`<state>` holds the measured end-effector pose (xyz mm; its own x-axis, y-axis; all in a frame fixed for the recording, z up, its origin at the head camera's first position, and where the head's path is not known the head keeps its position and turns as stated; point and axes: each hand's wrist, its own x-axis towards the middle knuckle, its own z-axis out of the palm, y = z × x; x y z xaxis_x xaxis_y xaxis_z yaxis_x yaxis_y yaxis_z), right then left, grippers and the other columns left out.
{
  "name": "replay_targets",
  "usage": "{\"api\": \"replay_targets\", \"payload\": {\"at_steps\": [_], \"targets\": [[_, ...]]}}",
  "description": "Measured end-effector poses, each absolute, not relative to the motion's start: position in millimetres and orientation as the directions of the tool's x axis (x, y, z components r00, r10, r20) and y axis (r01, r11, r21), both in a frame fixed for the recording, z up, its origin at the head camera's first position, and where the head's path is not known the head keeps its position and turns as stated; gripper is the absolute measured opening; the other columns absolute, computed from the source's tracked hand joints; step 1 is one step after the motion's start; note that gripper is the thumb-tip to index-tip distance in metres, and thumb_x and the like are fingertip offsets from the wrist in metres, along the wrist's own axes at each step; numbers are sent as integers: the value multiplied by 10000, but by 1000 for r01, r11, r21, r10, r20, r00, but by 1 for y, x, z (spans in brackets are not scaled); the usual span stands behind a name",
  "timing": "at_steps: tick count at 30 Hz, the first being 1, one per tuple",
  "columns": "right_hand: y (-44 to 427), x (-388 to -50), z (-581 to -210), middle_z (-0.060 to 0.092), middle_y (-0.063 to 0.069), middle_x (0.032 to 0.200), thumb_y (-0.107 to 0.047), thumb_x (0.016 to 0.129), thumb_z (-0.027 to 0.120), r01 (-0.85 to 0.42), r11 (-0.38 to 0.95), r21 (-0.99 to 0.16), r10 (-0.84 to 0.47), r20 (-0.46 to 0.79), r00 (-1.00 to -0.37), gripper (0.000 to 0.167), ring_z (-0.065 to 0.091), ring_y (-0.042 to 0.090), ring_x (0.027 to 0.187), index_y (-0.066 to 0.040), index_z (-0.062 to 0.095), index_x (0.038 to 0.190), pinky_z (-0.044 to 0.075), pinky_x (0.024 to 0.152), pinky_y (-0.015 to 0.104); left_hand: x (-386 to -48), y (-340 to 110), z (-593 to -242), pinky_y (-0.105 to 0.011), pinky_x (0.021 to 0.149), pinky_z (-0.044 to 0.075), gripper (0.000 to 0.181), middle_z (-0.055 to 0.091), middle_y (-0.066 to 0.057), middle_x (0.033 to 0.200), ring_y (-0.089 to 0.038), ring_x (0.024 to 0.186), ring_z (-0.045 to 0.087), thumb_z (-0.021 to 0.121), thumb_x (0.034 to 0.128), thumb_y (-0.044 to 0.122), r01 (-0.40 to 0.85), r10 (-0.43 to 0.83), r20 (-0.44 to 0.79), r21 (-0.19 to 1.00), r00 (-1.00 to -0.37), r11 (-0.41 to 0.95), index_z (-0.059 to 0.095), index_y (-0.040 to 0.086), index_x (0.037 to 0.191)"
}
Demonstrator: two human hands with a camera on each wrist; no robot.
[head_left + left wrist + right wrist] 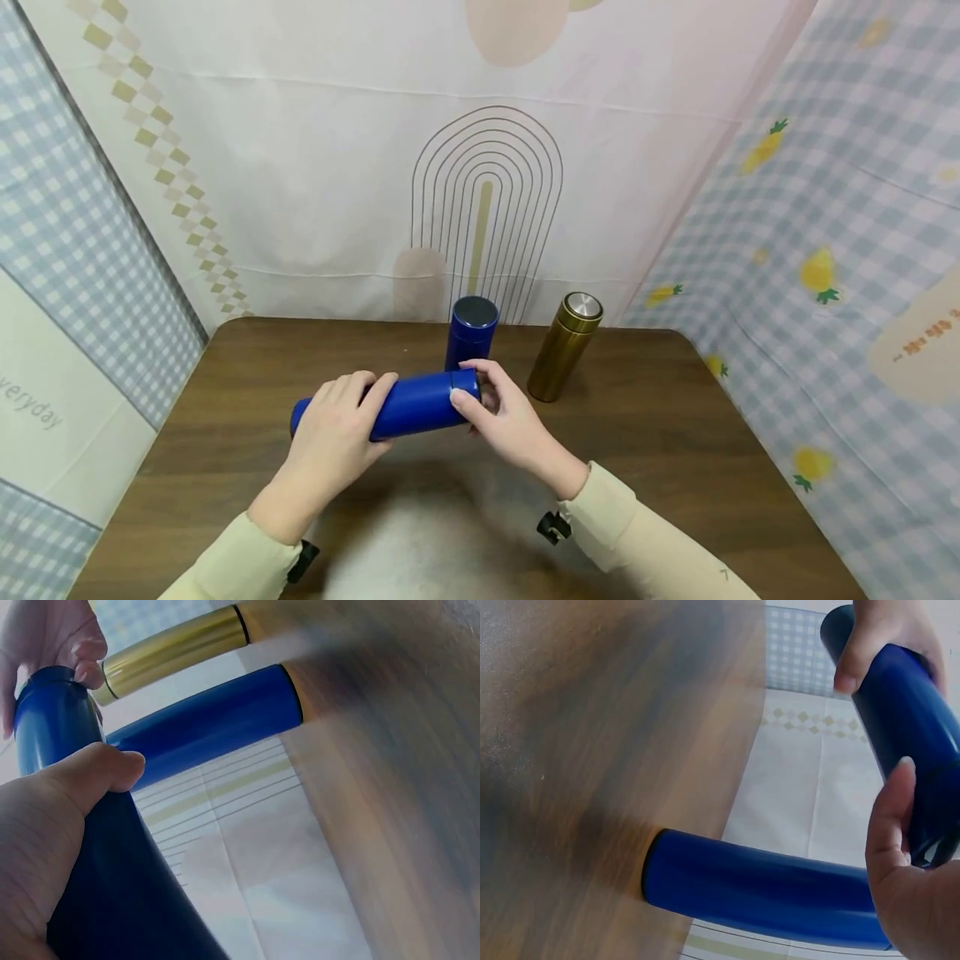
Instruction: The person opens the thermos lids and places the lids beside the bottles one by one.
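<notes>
**Both hands on one blue flask, two more standing just past them**

Head view first: my left hand (335, 423) is wrapped over the body of a blue flask (423, 405), knuckles up, fingers on the far side. My right hand (512, 421) has the other end, thumb on the near side and index finger over the top, gripping around the cap section past the seam. So the flask lies sideways between my hands, right end a bit higher. Both forearms angle inward, pale sleeves (633, 529) down to the wrists. Just beyond my right hand there's a second blue flask (471, 333) standing upright with its dark-topped lid on, and out to that hand's right a gold flask (564, 350), also upright, silver-topped lid on. Both stand on the wooden table (690, 433). Can't see inside any of the three.

Left wrist cam: my left thumb lies across the held flask, and my right fingers are up at its far end. The standing pair is beyond my thumb, gold one farther off.

Right wrist cam: my right thumb presses the flask's side near the end, my left hand clasps it farther along, and the base pokes out past that hand.
</notes>
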<state>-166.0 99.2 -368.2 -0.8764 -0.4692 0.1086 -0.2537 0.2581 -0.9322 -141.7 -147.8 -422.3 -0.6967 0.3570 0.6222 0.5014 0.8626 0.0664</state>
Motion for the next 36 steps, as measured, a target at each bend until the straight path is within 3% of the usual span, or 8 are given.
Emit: {"api": "replay_targets", "payload": {"at_steps": [6, 9, 15, 23, 26, 30, 36], "targets": [[99, -162, -374, 556, 128, 1127, -225, 934, 645, -256, 262, -930, -464, 112, -879, 431, 630, 232, 810, -89, 474, 1305, 560, 628, 407, -143, -141, -434, -472, 794, 505, 864, 552, -143, 1050, -319, 902, 580, 892, 555, 388, 477, 344, 506, 158, -791, 865, 522, 29, 1248], [98, -160, -373, 576, 101, 1106, -219, 907, 675, -291, 278, -915, -464, 137, -875, 421, 628, 237, 840, -87, 497, 1265, 558, 644, 361, -143, -141, -437, -470, 781, 523, 847, 591, -127, 1083, -305, 906, 610, 868, 583, 368, 476, 351, 458, 190, -817, 859, 508, 29, 1270], [96, -158, -372, 605, 71, 1083, -175, 869, 714, -365, 273, -890, -473, 206, -857, 432, 610, 246, 892, -59, 522, 1240, 539, 741, 355, -141, -144, -438, -465, 791, 525, 837, 629, -110, 1108, -286, 921, 628, 856, 597, 365, 494, 370, 449, 197, -813, 847, 505, 36, 1282], [101, -172, -407, 602, -13, 1093, -259, 845, 747, -380, 296, -876, -483, 206, -851, 418, 608, 193, 883, -259, 527, 1200, 540, 723, 353, -140, -150, -432, -439, 758, 533, 822, 645, -70, 1087, -254, 887, 632, 871, 557, 355, 523, 405, 420, 217, -812, 824, 535, 72, 1252], [102, -172, -409, 602, -4, 1089, -261, 852, 738, -393, 292, -872, -485, 219, -847, 410, 610, 192, 874, -255, 520, 1199, 543, 710, 344, -139, -150, -430, -443, 775, 529, 821, 642, -57, 1097, -253, 903, 630, 872, 567, 363, 516, 409, 385, 232, -827, 824, 531, 87, 1261], [100, -167, -396, 593, 80, 1049, -187, 877, 709, -336, 239, -911, -461, 199, -865, 388, 628, 255, 792, -143, 514, 1210, 546, 637, 339, -140, -148, -432, -469, 831, 497, 796, 613, -79, 1108, -280, 956, 599, 866, 594, 329, 526, 397, 453, 204, -798, 826, 524, 82, 1269], [93, -156, -368, 563, 132, 896, -223, 933, 643, -161, 202, -966, -355, 81, -931, 293, 595, 364, 572, -59, 521, 1143, 501, 478, 330, -136, -138, -436, -524, 882, 458, 776, 584, -173, 1134, -371, 1008, 566, 849, 636, 289, 505, 317, 662, 107, -679, 857, 538, 41, 1303]]}}
